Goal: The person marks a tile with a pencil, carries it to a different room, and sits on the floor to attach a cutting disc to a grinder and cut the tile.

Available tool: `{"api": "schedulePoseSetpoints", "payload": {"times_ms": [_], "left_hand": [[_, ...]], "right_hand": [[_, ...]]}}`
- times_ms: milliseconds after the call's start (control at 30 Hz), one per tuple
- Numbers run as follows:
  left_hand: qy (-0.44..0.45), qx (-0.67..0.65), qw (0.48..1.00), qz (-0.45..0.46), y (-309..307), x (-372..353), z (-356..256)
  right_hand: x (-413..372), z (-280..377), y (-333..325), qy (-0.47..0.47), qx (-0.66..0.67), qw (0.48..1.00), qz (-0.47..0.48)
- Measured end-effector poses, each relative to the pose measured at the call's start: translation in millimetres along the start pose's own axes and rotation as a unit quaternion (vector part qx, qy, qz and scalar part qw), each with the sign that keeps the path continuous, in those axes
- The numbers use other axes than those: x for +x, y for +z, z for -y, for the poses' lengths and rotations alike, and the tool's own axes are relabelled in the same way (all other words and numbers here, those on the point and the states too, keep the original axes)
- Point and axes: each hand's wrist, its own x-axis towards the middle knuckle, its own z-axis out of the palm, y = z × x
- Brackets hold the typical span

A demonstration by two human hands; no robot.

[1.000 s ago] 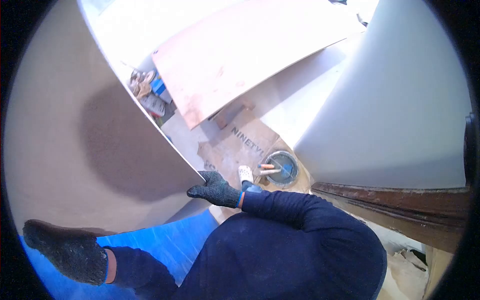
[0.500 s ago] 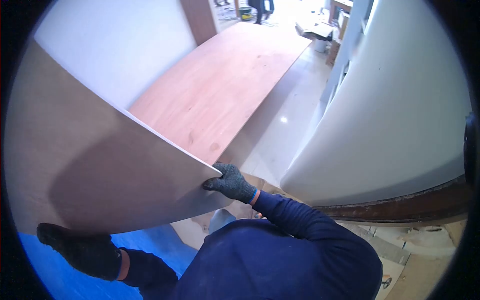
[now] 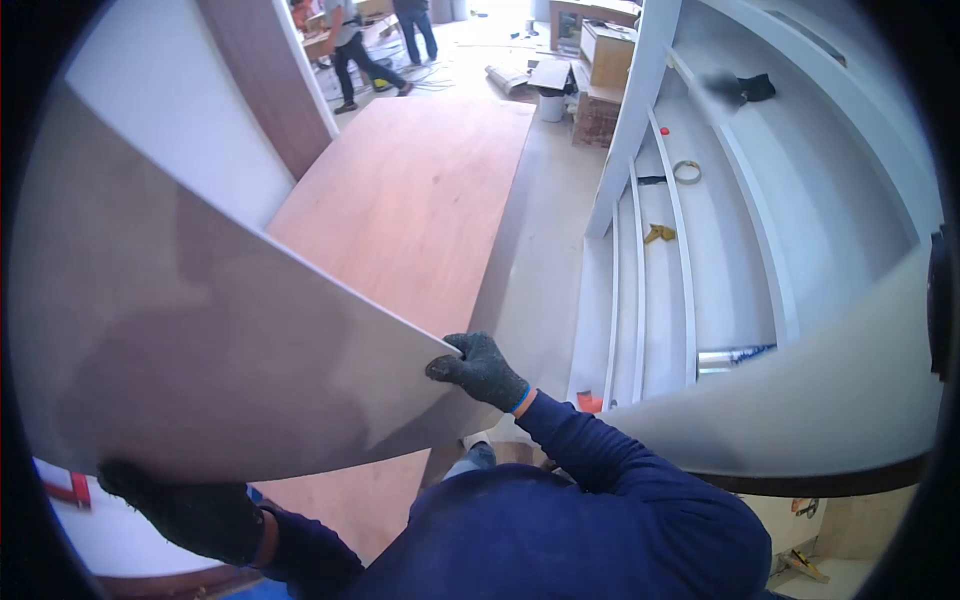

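A large, thin, grey-brown laminate sheet (image 3: 270,370) slants across the left half of the view, gently curved. My right hand (image 3: 487,372), in a dark knit glove, pinches its right-hand corner with the thumb on the near face. At lower left, my gloved left hand (image 3: 185,508) is closed on the sheet's bottom edge; its fingers are dark and partly hidden. Beyond and below the sheet lies a long pinkish plywood board (image 3: 410,200), partly covered by it. Part of the plywood also shows under the sheet, close to my body.
On the right stands a white shelf unit (image 3: 655,60) holding a tape roll (image 3: 687,172) and small items. A pale curved panel (image 3: 800,410) rises at lower right. Two people (image 3: 358,55) are at the far end, near a white bucket (image 3: 551,105) and wooden furniture (image 3: 606,55).
My view has turned, bringing the shelf unit and people into sight. Both hands keep hold of the sheet. Plywood now shows beneath the sheet, where blue covering was before.
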Motion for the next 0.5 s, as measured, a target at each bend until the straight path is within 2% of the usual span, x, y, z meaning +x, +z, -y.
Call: {"api": "schedulePoseSetpoints", "payload": {"times_ms": [33, 100, 167, 200, 233, 267, 300, 333, 367, 400, 433, 467, 500], "left_hand": [[0.001, -0.009, 1.0, 0.002, 29.1, 4.0, -9.7], [0.083, 0.031, 0.992, -0.089, 86.6, 25.9, -51.6], [0.021, -0.202, 0.978, 0.043, 136.9, 1.9, -93.4], [-0.037, -0.376, 0.913, 0.155, 160.5, -21.7, -119.9], [-0.141, -0.588, 0.747, 0.276, 181.8, -47.0, -150.9], [-0.226, -0.714, 0.561, 0.353, 195.6, -67.5, -185.2], [-0.261, -0.766, 0.415, 0.416, 208.7, -79.8, -222.4], [-0.233, -0.787, 0.331, 0.465, 224.2, -102.3, -260.0], [-0.287, -0.748, 0.281, 0.528, 215.9, -72.2, -303.5], [-0.245, -0.713, 0.308, 0.58, 232.0, -86.8, -339.6], [-0.287, -0.732, 0.302, 0.539, 232.7, -85.9, -380.0], [-0.288, -0.708, 0.326, 0.556, 237.4, -77.5, -412.1], [-0.308, -0.696, 0.323, 0.562, 246.4, -74.2, -445.8]], "right_hand": [[15.9, 1.9, -6.4, 0.01, 0.021, 1.0, -0.018], [60.4, 11.0, -36.5, -0.007, 0.043, 0.998, -0.042], [94.2, 16.4, -61.5, -0.011, 0.065, 0.996, -0.062], [115.3, 16.8, -71.7, -0.045, 0.065, 0.993, -0.089], [133.5, 20.7, -85.2, -0.051, 0.062, 0.992, -0.101], [149.3, 25.8, -100.1, -0.06, 0.052, 0.99, -0.117], [165.6, 30.7, -114.1, -0.067, 0.042, 0.988, -0.134], [184.7, 35.3, -130.0, -0.069, 0.041, 0.986, -0.145], [202.7, 39.0, -145.6, -0.081, 0.022, 0.985, -0.153], [218.6, 41.8, -160.0, -0.092, 0.003, 0.983, -0.157], [235.2, 45.8, -173.0, -0.095, 0.001, 0.982, -0.162], [253.5, 50.3, -186.7, -0.092, 0.002, 0.984, -0.153], [273.3, 53.7, -203.6, -0.089, 0.004, 0.986, -0.144]]}}
